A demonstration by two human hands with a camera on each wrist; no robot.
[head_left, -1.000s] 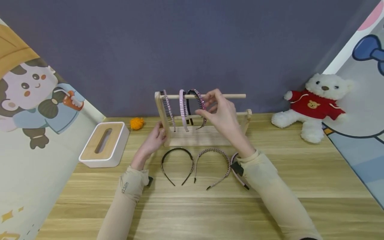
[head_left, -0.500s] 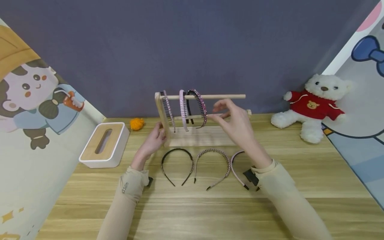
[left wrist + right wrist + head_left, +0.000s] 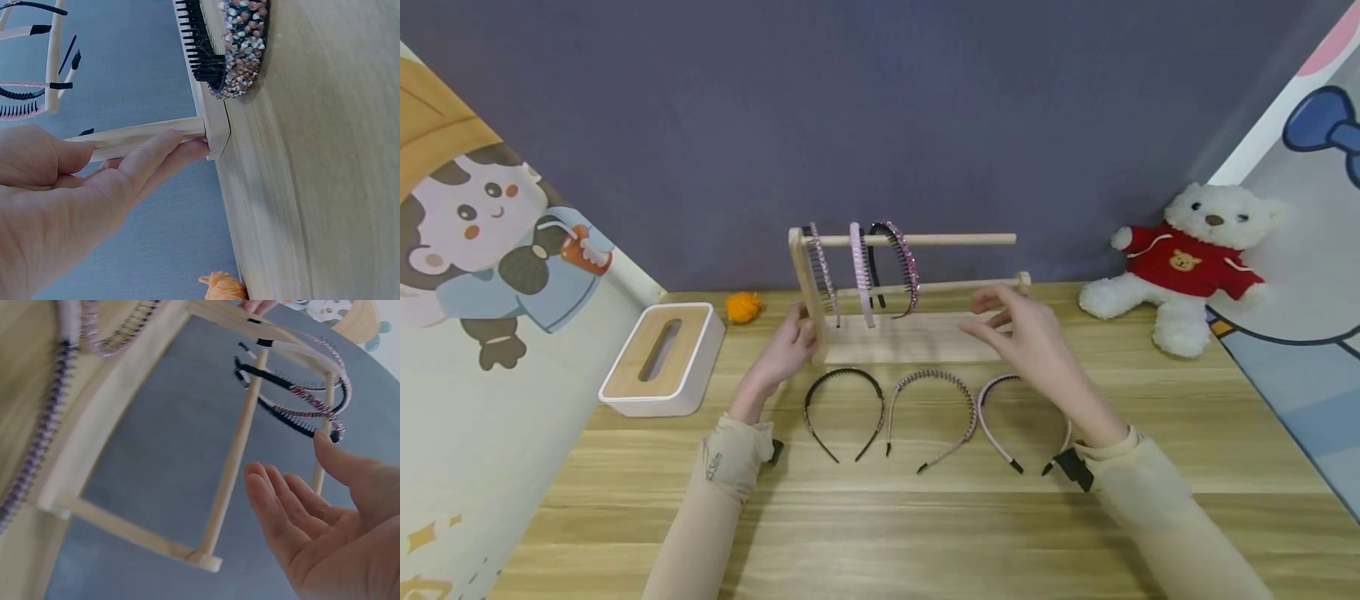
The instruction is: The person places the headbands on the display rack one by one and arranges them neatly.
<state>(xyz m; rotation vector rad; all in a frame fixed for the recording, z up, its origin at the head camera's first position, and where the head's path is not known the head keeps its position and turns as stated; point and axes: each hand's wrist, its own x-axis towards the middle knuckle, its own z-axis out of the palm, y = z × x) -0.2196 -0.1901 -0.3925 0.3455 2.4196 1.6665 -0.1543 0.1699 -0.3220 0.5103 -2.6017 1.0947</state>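
Observation:
My left hand (image 3: 782, 346) grips the left upright (image 3: 806, 275) of a wooden headband rack; in the left wrist view, thumb and fingers lie on either side of that post (image 3: 147, 134). Several headbands hang from the rack's top rod: a pink beaded one (image 3: 823, 271) by the upright, a smooth light pink one (image 3: 859, 271), and a dark one with pink sparkles (image 3: 910, 267) outermost, a black band partly behind it. With nothing in its fingers, my right hand (image 3: 1026, 333) hovers near the rack's right end, above a pink headband (image 3: 992, 421) that it partly hides.
A black headband (image 3: 844, 372) and a pinkish beaded headband (image 3: 970, 408) lie in front of the rack. To the left are a white tissue box (image 3: 692, 367) with a wooden lid and an orange yarn ball (image 3: 743, 307). A white teddy bear (image 3: 1180, 250) sits at right.
My right hand has left the sparkly headband and moved down and to the right. The headband stays hanging on the rod. My left hand keeps its place on the upright.

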